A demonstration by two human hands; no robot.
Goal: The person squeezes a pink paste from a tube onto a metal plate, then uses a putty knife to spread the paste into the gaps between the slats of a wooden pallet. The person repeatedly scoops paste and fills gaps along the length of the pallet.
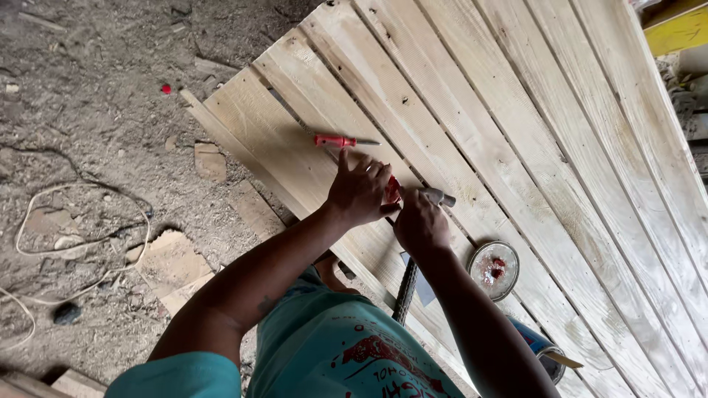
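Two hands, one red-handled screwdriver (343, 140), one hammer (420, 243), one round tin lid (493, 270), one can (542, 348) and one white cord (81, 243) on the floor

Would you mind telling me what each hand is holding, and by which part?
The right hand grips a hammer high on its handle, just below the head. The left hand pinches a small red thing; what it is cannot be told.

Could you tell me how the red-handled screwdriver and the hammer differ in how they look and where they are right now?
The screwdriver lies loose on the boards, touched by neither hand; the hammer is gripped in the right hand, beside the left hand. The screwdriver has a red handle; the hammer shows a grey metal head and dark handle. Both are over the same boards.
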